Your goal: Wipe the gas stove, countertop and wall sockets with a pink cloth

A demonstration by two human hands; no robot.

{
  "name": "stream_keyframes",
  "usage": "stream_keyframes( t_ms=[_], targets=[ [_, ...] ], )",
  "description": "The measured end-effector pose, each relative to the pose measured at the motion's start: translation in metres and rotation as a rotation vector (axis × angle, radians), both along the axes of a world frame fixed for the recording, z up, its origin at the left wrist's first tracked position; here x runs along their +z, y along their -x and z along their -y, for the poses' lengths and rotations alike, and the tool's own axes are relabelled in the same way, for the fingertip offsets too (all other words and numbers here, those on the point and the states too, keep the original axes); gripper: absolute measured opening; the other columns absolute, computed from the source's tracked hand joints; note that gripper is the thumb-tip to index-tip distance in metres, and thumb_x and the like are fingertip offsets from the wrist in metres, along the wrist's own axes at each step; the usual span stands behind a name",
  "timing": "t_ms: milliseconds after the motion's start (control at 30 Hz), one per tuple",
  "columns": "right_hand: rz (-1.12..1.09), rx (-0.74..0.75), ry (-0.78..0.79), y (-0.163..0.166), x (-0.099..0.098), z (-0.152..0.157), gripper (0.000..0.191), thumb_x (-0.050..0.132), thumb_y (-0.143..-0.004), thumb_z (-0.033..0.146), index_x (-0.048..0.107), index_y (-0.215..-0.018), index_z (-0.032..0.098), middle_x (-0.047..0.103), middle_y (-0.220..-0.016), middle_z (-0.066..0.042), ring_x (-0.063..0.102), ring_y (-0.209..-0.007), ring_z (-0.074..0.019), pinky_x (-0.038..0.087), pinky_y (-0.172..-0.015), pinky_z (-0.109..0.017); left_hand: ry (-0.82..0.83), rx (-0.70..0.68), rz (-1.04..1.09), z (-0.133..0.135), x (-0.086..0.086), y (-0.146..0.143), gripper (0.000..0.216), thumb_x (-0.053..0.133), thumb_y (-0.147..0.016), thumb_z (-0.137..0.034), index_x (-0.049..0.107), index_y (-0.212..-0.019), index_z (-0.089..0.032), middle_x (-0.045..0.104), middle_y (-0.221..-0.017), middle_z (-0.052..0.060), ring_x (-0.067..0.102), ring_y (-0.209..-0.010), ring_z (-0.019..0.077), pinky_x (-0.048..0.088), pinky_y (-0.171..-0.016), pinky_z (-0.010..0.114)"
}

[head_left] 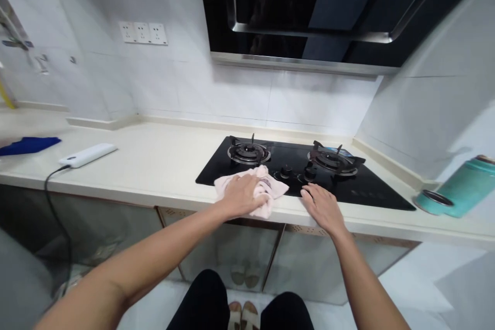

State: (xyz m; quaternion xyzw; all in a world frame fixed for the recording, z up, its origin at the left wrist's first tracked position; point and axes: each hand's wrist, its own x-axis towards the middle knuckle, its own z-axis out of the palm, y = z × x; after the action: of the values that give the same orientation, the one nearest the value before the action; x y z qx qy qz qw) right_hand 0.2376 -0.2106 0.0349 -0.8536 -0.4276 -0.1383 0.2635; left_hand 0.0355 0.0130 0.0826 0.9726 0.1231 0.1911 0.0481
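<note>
My left hand (pixel 243 196) presses down on a bunched pale pink cloth (pixel 270 197), which lies on the front edge of a black glass gas hob (pixel 371 191). My right hand (pixel 323 209) rests flat with fingers apart, its fingertips on the hob's front edge, and holds nothing. Just beyond it stand the hob's dark control knobs (pixel 297 172). Two burners with black pan supports sit farther back, the left burner (pixel 248 153) behind the cloth and the right burner (pixel 332 161) behind my right hand.
A white power bank (pixel 88 155) with a black cable and a blue cloth (pixel 27 146) lie on the cream counter (pixel 154 165) to the left. A teal canister (pixel 464 188) is at the right. A black range hood (pixel 309 10) hangs above.
</note>
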Motion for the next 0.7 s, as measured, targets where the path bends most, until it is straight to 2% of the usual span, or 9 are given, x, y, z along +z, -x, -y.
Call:
stream_keyframes(
  t_ms=[100, 200, 267, 333, 433, 533, 600, 700],
  targets=[
    [-0.084, 0.025, -0.109, -0.002, 0.003, 0.0, 0.06, 0.023, -0.107, 0.059, 0.064, -0.136, 0.025, 0.065, -0.145, -0.009, 0.054, -0.14, -0.0259, 0.036, -0.12, -0.05, 0.026, -0.098, -0.024, 0.05, -0.005, -0.048, 0.074, 0.053, -0.093, -0.074, 0.055, -0.146, -0.024, 0.058, -0.154, 0.015, 0.05, -0.144, 0.0379, 0.033, -0.121, 0.056],
    [-0.223, 0.006, -0.27, -0.01, 0.007, 0.0, 0.068, 0.019, -0.105, 0.063, 0.064, -0.136, 0.022, 0.065, -0.145, -0.012, 0.056, -0.138, -0.026, 0.04, -0.12, -0.05, 0.025, -0.104, -0.06, 0.092, -0.005, -0.086, 0.086, 0.052, -0.09, -0.076, 0.052, -0.149, -0.014, 0.052, -0.157, 0.023, 0.045, -0.147, 0.0426, 0.03, -0.122, 0.058],
    [-0.268, -0.012, -0.333, -0.017, 0.011, 0.002, 0.074, 0.015, -0.103, 0.065, 0.067, -0.132, 0.021, 0.066, -0.141, -0.015, 0.058, -0.135, -0.0265, 0.042, -0.119, -0.05, 0.046, -0.147, -0.096, 0.108, -0.002, -0.097, 0.089, 0.053, -0.091, -0.073, 0.048, -0.153, -0.009, 0.047, -0.159, 0.027, 0.04, -0.15, 0.0434, 0.027, -0.124, 0.058],
    [-0.26, -0.018, -0.341, -0.02, 0.016, 0.007, 0.076, 0.015, -0.101, 0.067, 0.071, -0.124, 0.021, 0.068, -0.135, -0.016, 0.058, -0.132, -0.0274, 0.042, -0.119, -0.05, 0.086, -0.224, -0.143, 0.11, 0.004, -0.097, 0.095, 0.058, -0.089, -0.073, 0.043, -0.158, -0.009, 0.043, -0.163, 0.027, 0.036, -0.154, 0.0429, 0.024, -0.126, 0.058],
    [-0.197, -0.039, -0.338, -0.011, 0.026, 0.012, 0.07, 0.031, -0.097, 0.073, 0.074, -0.118, 0.022, 0.065, -0.138, -0.017, 0.053, -0.136, -0.0314, 0.039, -0.119, -0.054, 0.141, -0.348, -0.162, 0.088, 0.017, -0.08, 0.104, 0.066, -0.086, -0.074, 0.036, -0.164, -0.012, 0.036, -0.169, 0.024, 0.031, -0.158, 0.0391, 0.027, -0.128, 0.052],
    [-0.086, -0.059, -0.228, 0.018, 0.036, 0.004, 0.063, 0.04, -0.097, 0.069, 0.072, -0.129, 0.026, 0.057, -0.152, -0.014, 0.047, -0.142, -0.0339, 0.037, -0.118, -0.057, 0.102, -0.356, -0.012, 0.043, 0.029, -0.048, 0.081, 0.068, -0.091, -0.062, 0.049, -0.157, -0.018, 0.039, -0.17, 0.018, 0.034, -0.157, 0.0349, 0.028, -0.127, 0.048],
    [-0.042, -0.042, -0.047, 0.043, 0.044, -0.015, 0.061, 0.038, -0.1, 0.066, 0.067, -0.14, 0.03, 0.054, -0.157, -0.011, 0.044, -0.145, -0.0349, 0.033, -0.118, -0.058, 0.029, -0.244, 0.096, 0.007, 0.031, -0.024, 0.059, 0.062, -0.097, -0.05, 0.06, -0.149, -0.021, 0.05, -0.162, 0.016, 0.042, -0.153, 0.0318, 0.028, -0.127, 0.049],
    [-0.004, -0.049, 0.234, 0.079, 0.055, -0.052, 0.071, 0.041, -0.098, 0.074, 0.057, -0.153, 0.032, 0.051, -0.161, -0.013, 0.041, -0.147, -0.0438, 0.022, -0.118, -0.068, -0.014, -0.004, 0.046, -0.042, 0.024, 0.011, 0.051, 0.055, -0.1, -0.049, 0.067, -0.141, -0.02, 0.063, -0.148, 0.016, 0.053, -0.142, 0.0326, 0.037, -0.119, 0.053]
  ],
)
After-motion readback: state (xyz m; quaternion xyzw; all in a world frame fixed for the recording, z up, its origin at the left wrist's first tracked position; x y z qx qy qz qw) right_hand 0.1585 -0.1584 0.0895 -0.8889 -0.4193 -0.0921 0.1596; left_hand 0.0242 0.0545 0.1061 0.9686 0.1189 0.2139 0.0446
